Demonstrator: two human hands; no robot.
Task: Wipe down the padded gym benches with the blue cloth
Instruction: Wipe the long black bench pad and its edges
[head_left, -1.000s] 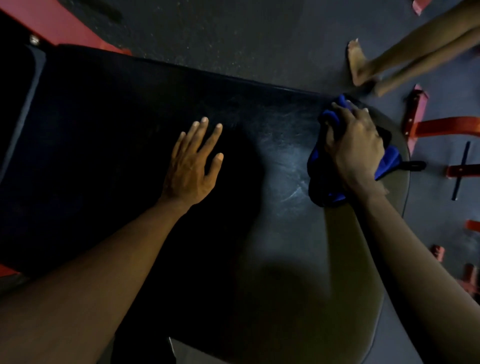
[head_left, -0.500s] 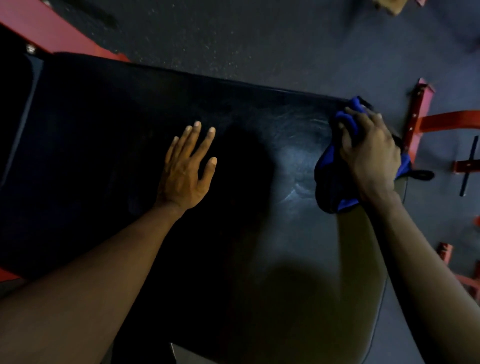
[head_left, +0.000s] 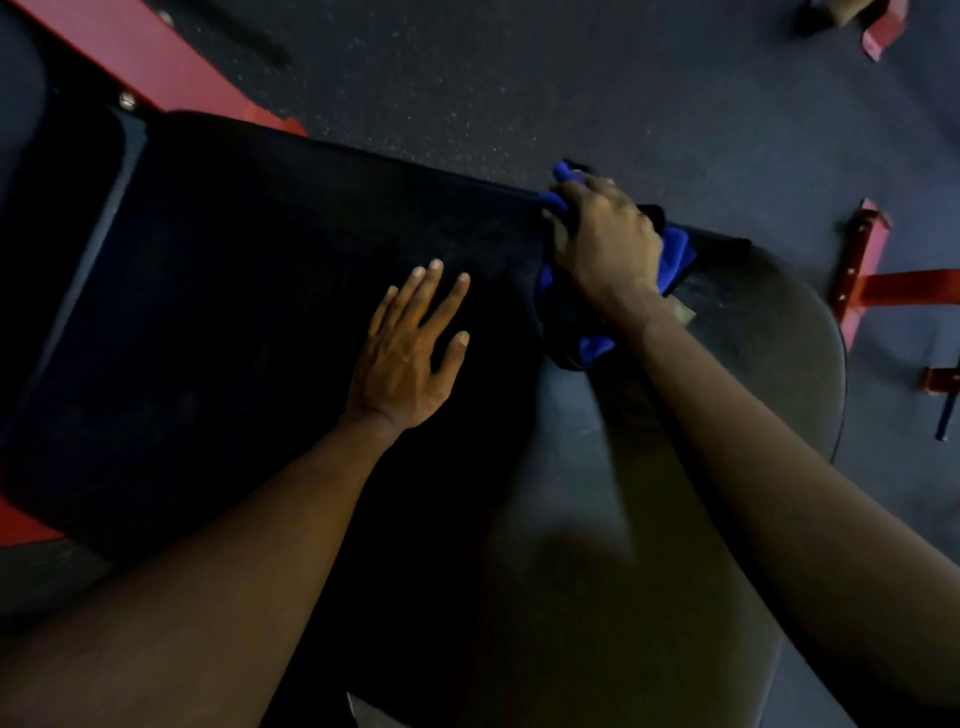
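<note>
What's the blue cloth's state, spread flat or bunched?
Bunched. The blue cloth shows crumpled folds poking out around the right hand, which grips it at the bench pad's far edge.

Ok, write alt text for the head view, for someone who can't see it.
A person's right hand grips a blue cloth at the far edge of a black padded bench, while the left hand rests flat on the pad, fingers spread. Red frame parts stand on the dark floor around it.

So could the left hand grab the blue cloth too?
Probably yes. The left hand lies flat on the bench pad beside the blue cloth, with only bare padding between; the right hand grips its top.
</note>
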